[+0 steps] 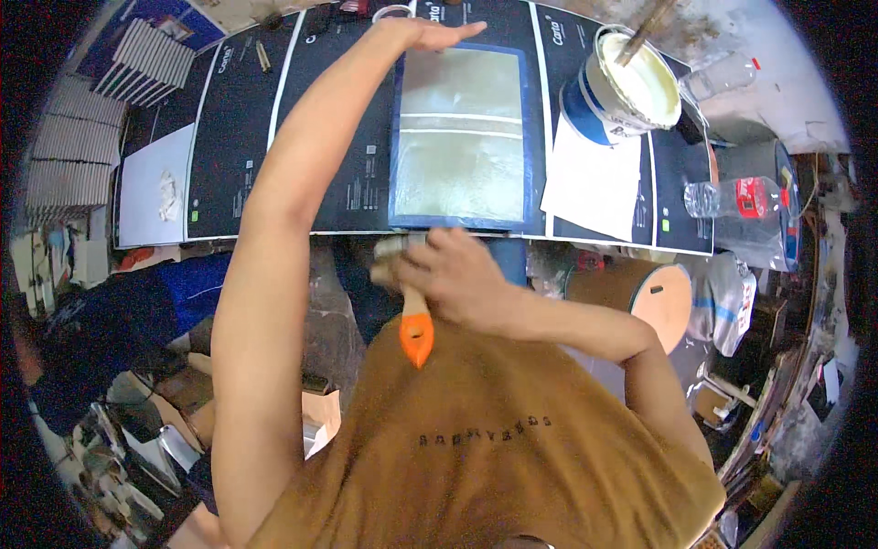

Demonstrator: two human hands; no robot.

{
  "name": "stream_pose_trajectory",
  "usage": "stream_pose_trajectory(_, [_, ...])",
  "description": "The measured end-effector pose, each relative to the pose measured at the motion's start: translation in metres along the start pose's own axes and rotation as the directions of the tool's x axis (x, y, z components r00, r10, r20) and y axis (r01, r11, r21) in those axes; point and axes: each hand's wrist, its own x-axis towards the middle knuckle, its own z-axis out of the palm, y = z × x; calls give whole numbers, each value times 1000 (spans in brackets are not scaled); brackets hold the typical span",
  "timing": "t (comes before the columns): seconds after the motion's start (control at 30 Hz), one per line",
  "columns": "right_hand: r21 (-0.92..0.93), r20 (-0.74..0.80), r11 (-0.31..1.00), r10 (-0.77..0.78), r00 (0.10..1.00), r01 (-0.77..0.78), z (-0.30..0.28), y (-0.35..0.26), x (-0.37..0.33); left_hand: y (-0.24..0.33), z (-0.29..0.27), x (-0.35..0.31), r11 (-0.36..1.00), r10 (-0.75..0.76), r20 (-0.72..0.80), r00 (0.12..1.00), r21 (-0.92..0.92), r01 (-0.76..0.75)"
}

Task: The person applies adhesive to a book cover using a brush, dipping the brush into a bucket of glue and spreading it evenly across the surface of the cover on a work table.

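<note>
My left hand (430, 33) lies flat and open, fingers stretched wide, pressing on the far edge of the blue-framed panel (460, 137), at its top left corner. My left arm reaches all the way across the dark printed sheets (238, 137) that cover the table to get there.

My right hand (453, 274) is closed around a paintbrush (413, 311) with an orange handle. It sits just past the near edge of the panel, off the table edge, close to my chest. The orange end of the handle points down toward my brown shirt (494, 439), and the pale bristles stick out to the left of my fist, level with the panel's lower border. I cannot tell whether the bristles touch the panel.

The panel itself lies flat on the dark sheets, its middle shiny and greenish-grey with two pale lines running across it, its border deep blue.

To the right of the panel lies a white sheet of paper (594, 178), and beyond that paper stands an open paint can (622, 87) filled with cream-coloured paint, a stick (645, 32) leaning in it. Farther right of the panel a clear plastic bottle (736, 197) with a red label lies on its side. Far left of the panel, stacks of grey boards (78, 146) are piled.
</note>
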Motion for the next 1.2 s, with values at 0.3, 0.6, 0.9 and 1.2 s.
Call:
stream_pose_trajectory(0.3, [-115,-20,991,66,998,-67,35,33,27,-12,6,26,988,-107,38,994,116,102])
stream_pose_trajectory(0.6, [-162,-190,966,171,967,-203,-4,104,73,-16,8,25,991,-100,65,993,96,93])
stream_pose_trajectory(0.9, [-106,-77,992,64,995,-72,-32,27,-22,-7,10,22,997,-61,-53,997,34,63])
stream_pose_trajectory(1.2, [-137,227,988,106,968,-76,-68,46,-44,1,4,17,988,-123,14,992,94,121])
